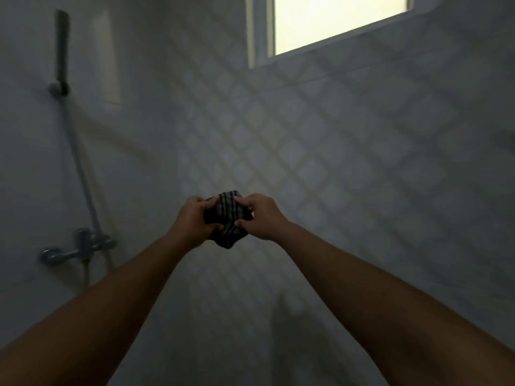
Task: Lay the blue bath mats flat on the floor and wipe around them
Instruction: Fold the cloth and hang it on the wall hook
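Both arms reach forward in front of a tiled bathroom wall. A small dark cloth with pale stripes is bunched between my hands at the frame's middle. My left hand grips its left side with the thumb on top. The cloth's right side is pinched by my right hand, fingers over the top edge and thumb below. No blue bath mat and no floor are in view.
A shower head hangs in its wall holder at the upper left, its hose running down to a chrome mixer tap. A bright window sits high on the diamond-patterned wall. The room is dim.
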